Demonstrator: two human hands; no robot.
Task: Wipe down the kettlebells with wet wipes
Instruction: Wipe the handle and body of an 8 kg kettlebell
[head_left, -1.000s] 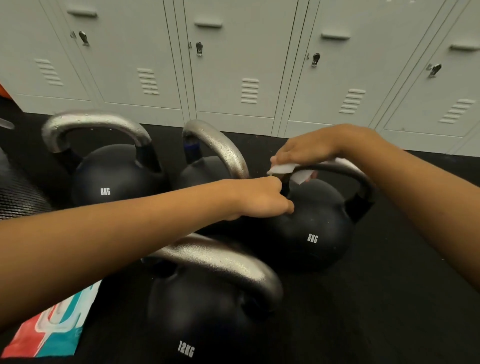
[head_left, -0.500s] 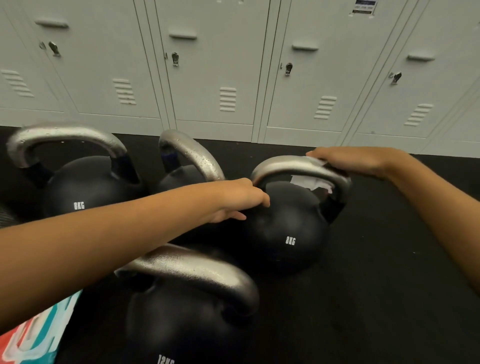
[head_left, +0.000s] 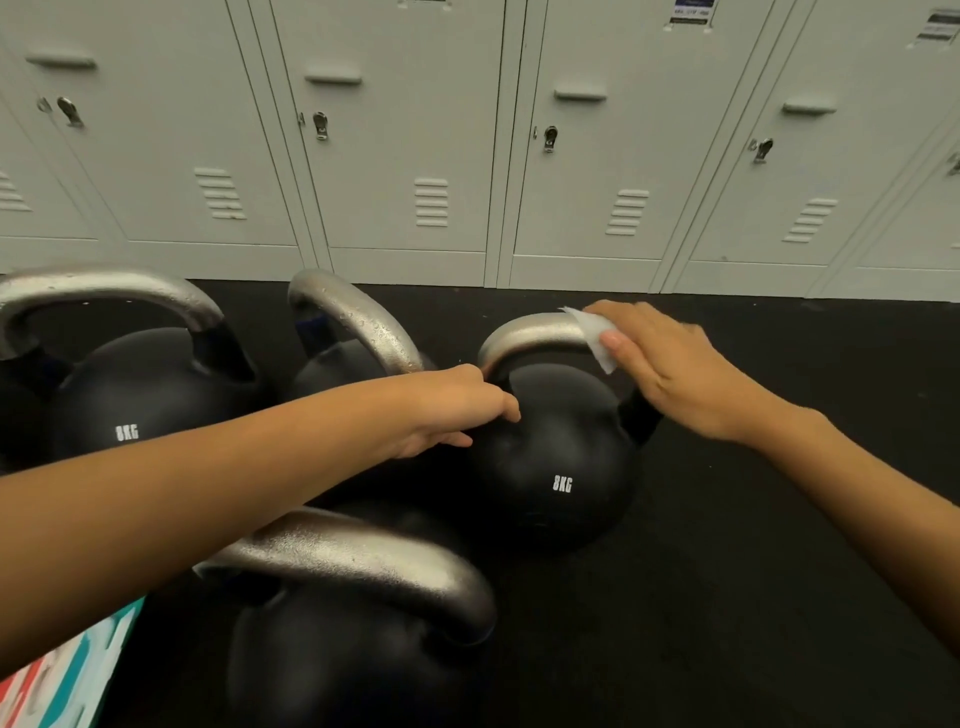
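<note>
A black 8KG kettlebell (head_left: 556, 467) with a silver handle (head_left: 524, 335) stands on the dark floor right of centre. My right hand (head_left: 670, 369) lies over the right end of that handle and grips a white wet wipe (head_left: 597, 335) against it. My left hand (head_left: 457, 410) reaches across with curled fingers and holds the handle's left leg at the top of the ball. The fingertips of both hands are partly hidden behind the handle.
Another 8KG kettlebell (head_left: 130, 395) stands at the left, a third (head_left: 353, 338) behind my left arm, and a larger one (head_left: 343, 639) close in front. A colourful packet (head_left: 57, 675) lies at the bottom left. Grey lockers (head_left: 467, 135) line the back.
My right hand has slid the wipe along the handle from its left end over to its right end. My left hand stays at the handle's left leg. The view has tilted up.
</note>
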